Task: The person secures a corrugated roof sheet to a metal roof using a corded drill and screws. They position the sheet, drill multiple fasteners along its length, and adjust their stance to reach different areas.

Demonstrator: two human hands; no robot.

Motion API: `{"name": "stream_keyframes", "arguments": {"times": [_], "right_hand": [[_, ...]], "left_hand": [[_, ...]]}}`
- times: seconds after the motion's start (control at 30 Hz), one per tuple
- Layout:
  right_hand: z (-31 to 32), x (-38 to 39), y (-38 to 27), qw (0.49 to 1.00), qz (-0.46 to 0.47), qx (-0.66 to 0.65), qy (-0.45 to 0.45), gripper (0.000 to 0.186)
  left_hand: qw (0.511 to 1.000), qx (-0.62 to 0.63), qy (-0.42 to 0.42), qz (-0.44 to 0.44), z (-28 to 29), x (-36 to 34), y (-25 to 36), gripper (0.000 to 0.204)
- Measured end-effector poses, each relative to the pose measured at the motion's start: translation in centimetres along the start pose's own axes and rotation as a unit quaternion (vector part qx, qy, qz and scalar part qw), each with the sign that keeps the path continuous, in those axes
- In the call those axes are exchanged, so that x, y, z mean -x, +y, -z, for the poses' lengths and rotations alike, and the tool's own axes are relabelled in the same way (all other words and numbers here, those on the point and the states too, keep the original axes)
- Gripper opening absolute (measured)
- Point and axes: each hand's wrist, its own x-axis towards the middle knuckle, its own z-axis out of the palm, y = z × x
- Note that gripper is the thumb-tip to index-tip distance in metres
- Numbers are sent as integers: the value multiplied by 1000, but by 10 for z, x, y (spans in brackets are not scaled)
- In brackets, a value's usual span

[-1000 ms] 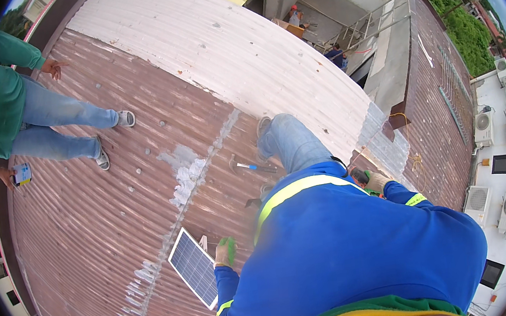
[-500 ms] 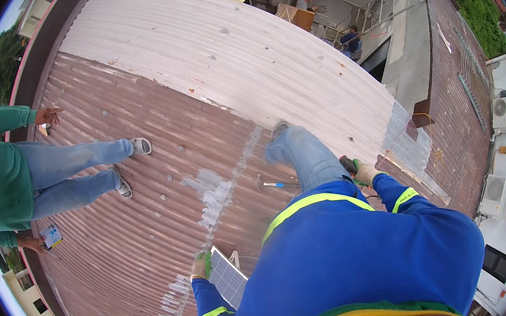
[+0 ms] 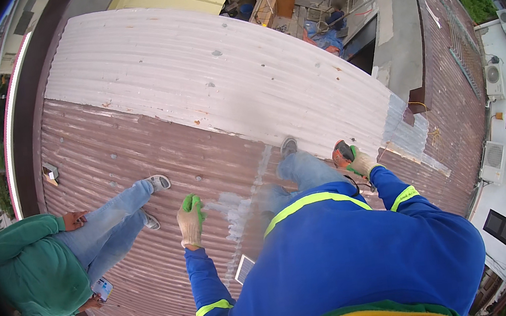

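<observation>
My right hand, in a cream work glove with green, is closed around an orange-and-black power tool whose exact kind I cannot make out. The tool is held over the roof, to the right of my bent leg. My left hand, gloved the same way, is raised above the brown roof sheets with its fingers up and apart, and nothing shows in it. Below that hand, the corner of a small solar panel shows beside my body; the rest is hidden behind my blue jacket.
Corrugated roofing slopes around me, brown and pale. A person in green stands at left, holding a flat, phone-like thing. Beyond the roof's far edge is a lower work area with people and a wooden cabinet. Air-conditioner units line the right wall.
My left hand has let go of the solar panel and moved up and away. My right hand has raised the tool slightly. The person in green has shifted lower in view.
</observation>
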Motion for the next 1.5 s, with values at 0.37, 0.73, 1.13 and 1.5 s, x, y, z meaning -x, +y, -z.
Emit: {"name": "stream_keyframes", "arguments": {"times": [0.37,0.73,1.13,1.5], "right_hand": [[12,-8,-64,999,-50,-19,7,98],[-16,-16,-155,992,-105,-72,-9,91],[-33,-60,-248,990,-32,-135,6,94],[-7,-54,-255,989,-22,-147,6,98]], "left_hand": [[989,36,-31,143,7,-24,-45,35],[995,54,-79,11,19,-246,160,44],[946,-269,-118,-134,-92,-216,141,41],[977,-118,-175,-16,-92,-208,163,37]]}}
